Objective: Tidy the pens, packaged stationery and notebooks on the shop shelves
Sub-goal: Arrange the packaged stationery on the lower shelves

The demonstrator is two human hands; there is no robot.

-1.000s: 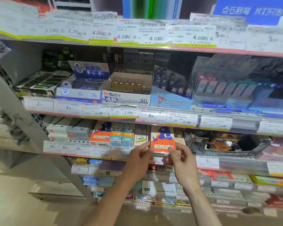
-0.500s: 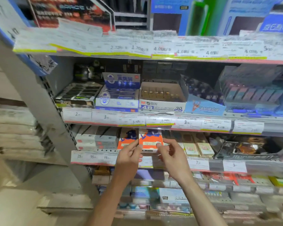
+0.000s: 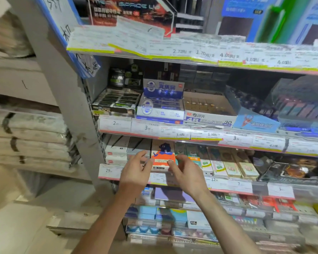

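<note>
Wrapped paper stacks [image 3: 31, 140] far left

left hand [image 3: 136, 173] bare | right hand [image 3: 188, 176] bare | forearms unsleeved

1. A grey metal shelving upright [image 3: 62, 99] rises at a slant up and to the left of the grip.
2. Tiered shelf edges carry clear price-label strips [image 3: 206, 133], one just above the grip and another well above it.
3. Far left of the grip, stacked wrapped paper bundles [image 3: 29, 136] lie on a pale wooden rack.
4. Below and to the left, a light beige floor [image 3: 17, 235] shows.
5. A handwritten sign in a blue-edged sleeve [image 3: 62, 24] hangs on the upright, high above.
</note>
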